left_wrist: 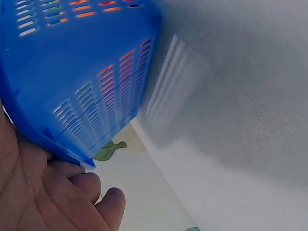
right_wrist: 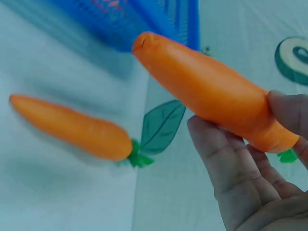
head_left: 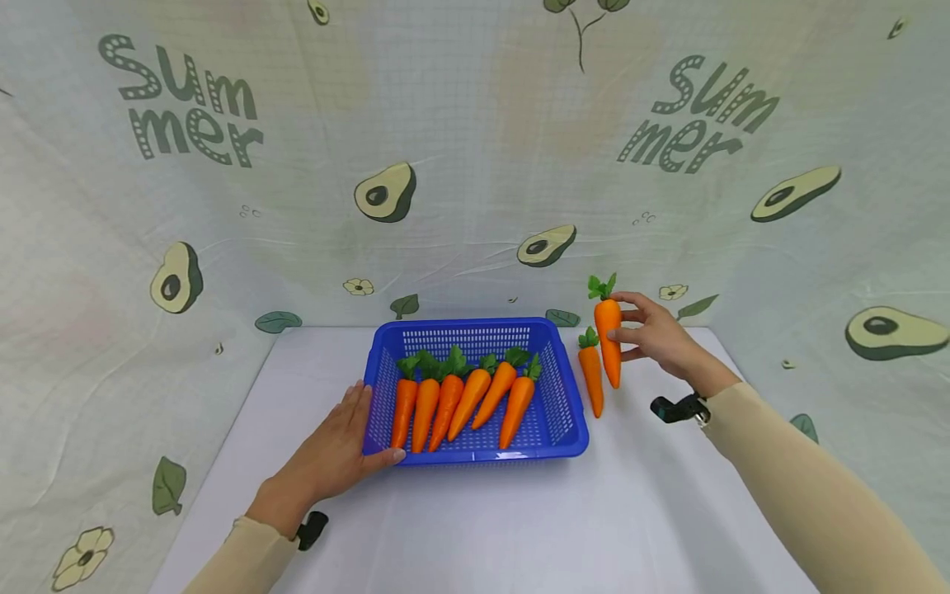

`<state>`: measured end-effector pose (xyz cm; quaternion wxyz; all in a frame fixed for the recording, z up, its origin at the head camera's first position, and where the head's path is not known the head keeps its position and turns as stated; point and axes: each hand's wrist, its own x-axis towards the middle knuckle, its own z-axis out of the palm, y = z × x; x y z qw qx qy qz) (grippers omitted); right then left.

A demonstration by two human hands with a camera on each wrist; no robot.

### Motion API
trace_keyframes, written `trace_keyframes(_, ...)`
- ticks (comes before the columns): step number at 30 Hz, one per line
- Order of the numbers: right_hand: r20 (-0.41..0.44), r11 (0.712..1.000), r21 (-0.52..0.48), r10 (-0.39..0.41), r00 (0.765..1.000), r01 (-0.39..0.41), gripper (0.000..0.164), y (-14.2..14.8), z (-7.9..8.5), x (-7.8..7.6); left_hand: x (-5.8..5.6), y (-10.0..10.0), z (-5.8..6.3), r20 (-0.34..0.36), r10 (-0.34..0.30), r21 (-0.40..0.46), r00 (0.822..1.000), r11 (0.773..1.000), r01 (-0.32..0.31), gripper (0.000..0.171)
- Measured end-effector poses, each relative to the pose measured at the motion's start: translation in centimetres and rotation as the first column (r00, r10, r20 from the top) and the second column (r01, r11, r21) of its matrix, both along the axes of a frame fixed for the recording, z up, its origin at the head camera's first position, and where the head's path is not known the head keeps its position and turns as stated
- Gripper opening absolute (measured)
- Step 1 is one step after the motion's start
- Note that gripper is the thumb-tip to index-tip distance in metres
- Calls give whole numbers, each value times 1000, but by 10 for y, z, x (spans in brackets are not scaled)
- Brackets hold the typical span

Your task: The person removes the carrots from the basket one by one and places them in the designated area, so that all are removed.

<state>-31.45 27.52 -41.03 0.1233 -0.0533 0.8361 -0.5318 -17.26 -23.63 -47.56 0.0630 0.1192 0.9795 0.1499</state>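
A blue plastic basket [head_left: 475,455] stands on the white table with several orange carrots [head_left: 467,404] lying side by side in it, green tops toward the back. Against the basket's left rim rests my left hand [head_left: 334,445], its fingers fairly straight along the side and its thumb at the front corner. My right hand [head_left: 656,334] pinches a carrot [head_left: 609,330] between thumb and fingers, right of the basket, leafy top up and tip down. In the right wrist view this held carrot [right_wrist: 211,86] is above the table. Another carrot [head_left: 591,375] lies on the table beside the basket's right side.
The white table [head_left: 475,528] extends in front of the basket and to both sides. Behind it hangs a pale cloth [head_left: 460,272] printed with avocados, leaves and lettering. A dark wrist device [head_left: 679,409] sits at my right cuff, another device [head_left: 312,530] at the left.
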Motion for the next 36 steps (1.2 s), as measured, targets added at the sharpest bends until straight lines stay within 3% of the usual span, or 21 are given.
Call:
trace_keyframes(5,28,995,82,-53,998,51,77,15,-22,-6,0,-1,-1,-13,-4,4,1000,1000,4,127)
trace_keyframes(18,155,977,171,-153,976,126,77,31,-77,-15,2,0,0,-8,3,4,1000,1000,-3,125)
trace_keyframes(27,181,972,199,-162,970,125,76,32,-95,-16,0,2,0,27,22,3,999,1000,-22,123)
trace_keyframes(36,214,968,230,-151,965,100,75,36,-107,-21,1,3,0,10,14,-6,1000,1000,-14,123)
